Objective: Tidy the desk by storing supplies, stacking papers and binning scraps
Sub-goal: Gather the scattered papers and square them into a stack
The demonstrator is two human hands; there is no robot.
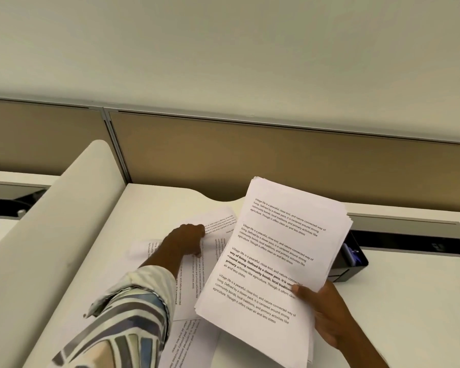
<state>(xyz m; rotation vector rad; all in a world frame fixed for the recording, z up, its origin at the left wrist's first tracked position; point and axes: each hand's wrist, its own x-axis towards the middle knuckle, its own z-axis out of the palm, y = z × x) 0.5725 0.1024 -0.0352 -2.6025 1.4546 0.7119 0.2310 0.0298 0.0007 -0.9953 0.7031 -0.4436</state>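
We've got the sheaf of papers (274, 251) up off the desk (409, 301) in the right hand (327, 312), loose sheets (197, 277) lying on the desk to its left under the left hand (189, 239). Behind the sheaf to the right sits an organizer box (352, 261), and the partition (250, 160) stands along the back.

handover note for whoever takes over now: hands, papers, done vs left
Right hand: shut on the paper stack, held tilted above the desk.
Left hand: on the loose sheets at the desk's back left, fingers closed on one sheet's edge.
More loose sheets lie under the left forearm, some overlapping.
Black organizer stands behind the stack, partly hidden.
Done: a thick stack gathered.
Left: collect the remaining sheets, set the stack down. No supplies, scraps or bin in view.
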